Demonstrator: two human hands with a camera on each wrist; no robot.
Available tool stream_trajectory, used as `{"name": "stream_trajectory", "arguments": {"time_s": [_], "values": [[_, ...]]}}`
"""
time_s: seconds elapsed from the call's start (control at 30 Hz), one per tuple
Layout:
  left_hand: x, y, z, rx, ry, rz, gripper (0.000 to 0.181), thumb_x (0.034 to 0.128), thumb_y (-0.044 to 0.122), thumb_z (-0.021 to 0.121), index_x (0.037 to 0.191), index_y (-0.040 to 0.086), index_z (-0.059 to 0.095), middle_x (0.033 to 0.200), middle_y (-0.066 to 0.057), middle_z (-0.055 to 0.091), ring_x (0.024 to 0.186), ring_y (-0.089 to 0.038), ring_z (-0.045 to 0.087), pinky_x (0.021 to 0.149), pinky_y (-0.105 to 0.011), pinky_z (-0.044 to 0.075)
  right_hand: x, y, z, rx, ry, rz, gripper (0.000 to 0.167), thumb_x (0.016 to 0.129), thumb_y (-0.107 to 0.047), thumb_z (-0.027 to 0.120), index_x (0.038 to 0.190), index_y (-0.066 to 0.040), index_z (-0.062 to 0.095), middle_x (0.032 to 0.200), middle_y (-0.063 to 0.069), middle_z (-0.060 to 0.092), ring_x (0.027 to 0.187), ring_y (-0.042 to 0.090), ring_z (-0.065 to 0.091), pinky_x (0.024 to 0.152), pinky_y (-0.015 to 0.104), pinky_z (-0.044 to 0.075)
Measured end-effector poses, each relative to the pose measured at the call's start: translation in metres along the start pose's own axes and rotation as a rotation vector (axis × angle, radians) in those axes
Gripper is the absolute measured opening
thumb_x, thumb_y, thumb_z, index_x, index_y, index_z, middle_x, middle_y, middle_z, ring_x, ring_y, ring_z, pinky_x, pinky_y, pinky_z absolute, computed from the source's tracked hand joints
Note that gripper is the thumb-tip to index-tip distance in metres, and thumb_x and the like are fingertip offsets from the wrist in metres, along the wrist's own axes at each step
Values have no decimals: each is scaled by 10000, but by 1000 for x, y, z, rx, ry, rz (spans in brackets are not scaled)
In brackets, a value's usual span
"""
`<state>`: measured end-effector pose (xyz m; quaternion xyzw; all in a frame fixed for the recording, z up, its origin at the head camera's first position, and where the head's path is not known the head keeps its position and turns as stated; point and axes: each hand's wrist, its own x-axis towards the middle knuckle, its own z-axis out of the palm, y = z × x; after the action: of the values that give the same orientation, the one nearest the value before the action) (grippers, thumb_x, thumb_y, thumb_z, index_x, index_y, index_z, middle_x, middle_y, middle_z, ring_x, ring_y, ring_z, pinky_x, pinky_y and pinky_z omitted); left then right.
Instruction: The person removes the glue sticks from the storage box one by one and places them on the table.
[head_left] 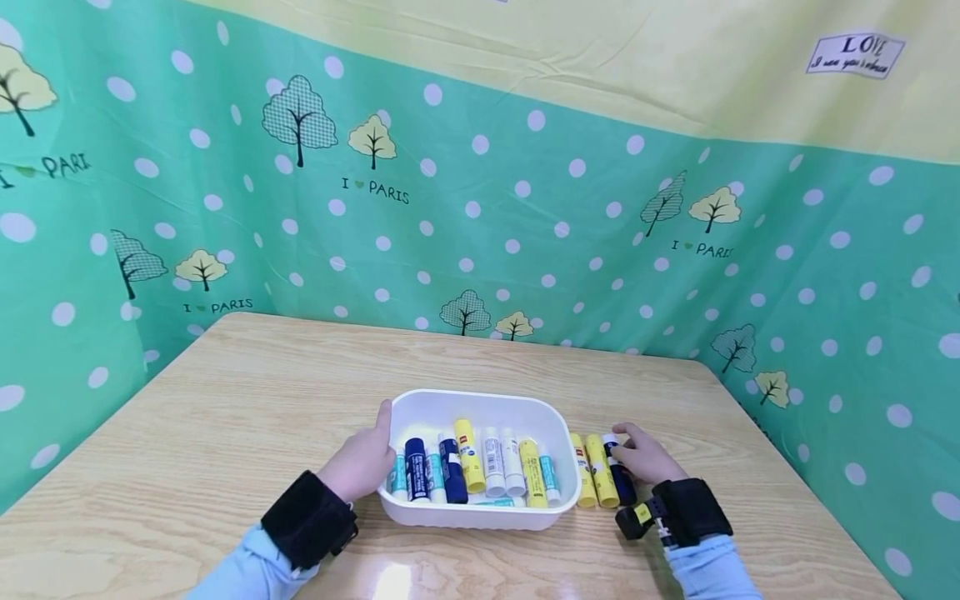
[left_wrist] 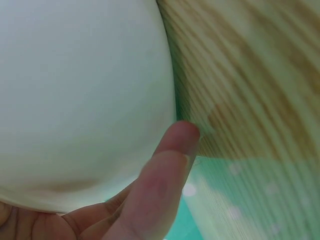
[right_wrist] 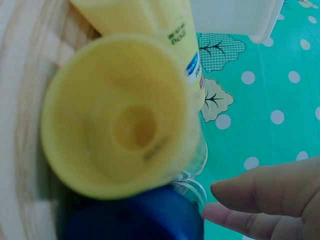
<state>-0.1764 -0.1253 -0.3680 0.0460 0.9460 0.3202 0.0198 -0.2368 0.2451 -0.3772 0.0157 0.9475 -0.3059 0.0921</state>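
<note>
My left hand (head_left: 363, 461) grips the left end of a white plastic bin (head_left: 480, 518). In the left wrist view some of its fingers (left_wrist: 155, 187) lie against the outer wall, and the index finger points up by the rim. Inside the bin lie several glue sticks: navy (head_left: 452, 469), yellow (head_left: 468, 454), white (head_left: 492, 462) and teal-and-white. To the bin's right, my right hand (head_left: 647, 457) has its fingertips at the far end of a navy glue stick (head_left: 622, 479). That stick lies beside two yellow glue sticks (head_left: 602, 471). The right wrist view shows thumb and finger apart by its clear end.
The bin stands on a wood-grain table (head_left: 300, 375). Behind and around the table hangs a green curtain (head_left: 510, 208) with dots and trees. The two yellow sticks lie close along the bin's right wall. Black bands (head_left: 311, 517) wrap both wrists.
</note>
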Motion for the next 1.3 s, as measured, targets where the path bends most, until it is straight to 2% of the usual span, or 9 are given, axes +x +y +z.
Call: {"name": "stream_trajectory", "arguments": {"time_s": [0.27, 0.5, 0.63, 0.77, 0.87, 0.93, 1.07, 1.17, 1.3], "values": [[-3, 0, -2, 7, 4, 11, 633, 819, 10, 394, 1333, -106, 42, 775, -209, 577, 525, -163, 521, 460, -238, 405, 0, 1, 0, -10, 15, 5, 454, 852, -159, 421, 1264, 4, 326, 1005, 214, 485, 768, 229, 512, 575, 322, 456], [-2, 0, 0, 23, 18, 23, 634, 808, 11, 397, 1327, -117, 56, 715, -187, 565, 514, -168, 515, 456, -242, 400, -6, -4, -5, -13, 35, -27, 449, 852, -143, 410, 1260, 24, 322, 1006, 221, 475, 729, 211, 493, 555, 293, 432], [-2, -1, 1, 16, 15, 20, 632, 809, 9, 393, 1329, -114, 54, 709, -179, 561, 512, -163, 512, 457, -239, 401, -6, -7, -10, 13, 192, -140, 412, 858, -168, 423, 1230, 4, 385, 1001, 194, 490, 791, 237, 496, 590, 298, 413], [-1, -1, 0, 4, -2, 11, 633, 823, 17, 384, 1338, -95, 33, 660, -139, 540, 496, -149, 504, 456, -233, 401, 18, 12, -6, 84, 482, -349, 330, 865, -297, 453, 1145, -131, 507, 907, 44, 533, 798, 133, 490, 531, 330, 395], [-1, -2, 0, 6, -3, 11, 634, 828, 23, 382, 1340, -90, 24, 619, -105, 514, 481, -143, 495, 448, -231, 396, 28, 14, -4, 133, 607, -479, 287, 840, -327, 498, 1081, -184, 560, 841, -10, 546, 743, 85, 486, 481, 332, 384], [0, -2, 1, 7, 1, 11, 637, 827, 26, 382, 1340, -89, 24, 602, -95, 503, 474, -143, 492, 443, -233, 393, 23, 1, -5, 141, 642, -549, 263, 832, -290, 521, 1061, -174, 580, 817, -10, 556, 722, 74, 493, 470, 311, 381], [0, -2, 1, 4, 3, 10, 645, 824, 28, 386, 1341, -87, 17, 591, -87, 497, 466, -142, 488, 434, -236, 385, -15, -56, -6, 137, 658, -599, 249, 837, -285, 512, 1013, -132, 598, 791, 13, 571, 704, 84, 501, 486, 254, 414], [0, -2, 1, 2, 2, 11, 648, 824, 25, 387, 1341, -86, 13, 603, -92, 504, 469, -141, 489, 435, -236, 384, -36, -97, -7, 133, 608, -610, 252, 845, -258, 503, 994, -78, 597, 793, 46, 587, 707, 115, 513, 554, 215, 443], [-1, -1, 1, 2, 4, 12, 650, 821, 22, 387, 1342, -85, 14, 620, -106, 515, 475, -144, 491, 439, -238, 383, -38, -129, -1, 123, 555, -658, 200, 836, -206, 520, 963, -75, 602, 775, 32, 595, 694, 114, 523, 556, 207, 447]]}}
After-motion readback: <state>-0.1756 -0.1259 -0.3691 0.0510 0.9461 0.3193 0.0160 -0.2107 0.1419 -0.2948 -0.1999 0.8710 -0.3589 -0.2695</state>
